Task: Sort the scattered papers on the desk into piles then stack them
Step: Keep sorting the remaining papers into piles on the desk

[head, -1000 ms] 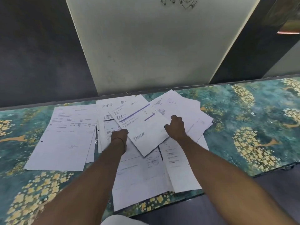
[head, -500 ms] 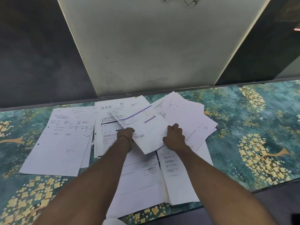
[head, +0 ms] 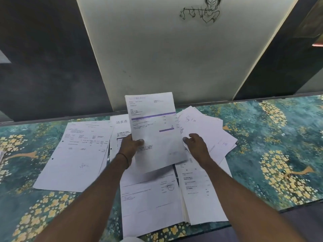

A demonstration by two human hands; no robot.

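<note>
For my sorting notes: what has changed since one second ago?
The white printed sheet with purple bars, earlier lying slanted on the pile, is now lifted upright, gripped by the left hand. The right hand is at its right edge; its grip is unclear. The other white papers on the teal flowered desk lie unmoved.

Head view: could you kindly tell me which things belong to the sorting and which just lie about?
Job: white sheet with purple bars, pinched by left hand; scattered white printed papers; right hand.
Lying about: teal floral desk cover; black line drawing on wall.
</note>
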